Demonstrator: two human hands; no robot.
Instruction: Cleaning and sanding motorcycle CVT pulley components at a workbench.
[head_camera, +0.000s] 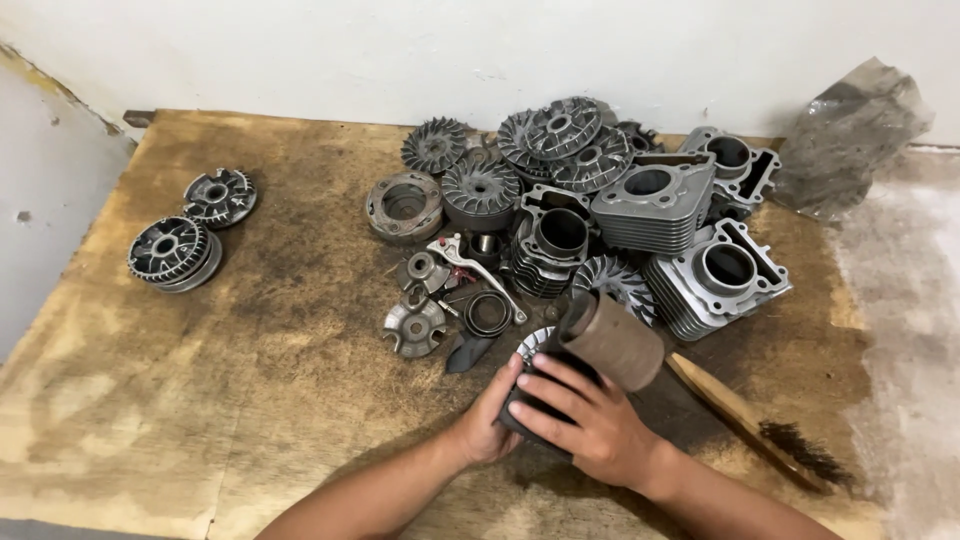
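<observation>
Both hands grip a dark engine cylinder with a rusty brown sleeve (612, 340) lying on the stained wooden board (250, 380). My left hand (487, 420) holds its near left side. My right hand (585, 420) lies over its dark finned base, fingers spread across it. The sleeve end points up and away toward the pile of parts. A finned pulley disc (533, 343) peeks out just behind my left fingers.
A heap of grey cylinders (655, 205), finned pulley discs (555, 130), a clutch bell (403, 205) and a brake lever (462, 258) fills the board's far middle. Two pulley discs (175, 250) sit apart at left. A wire brush (745, 420) lies at right; a crumpled plastic bag (850, 135) beyond.
</observation>
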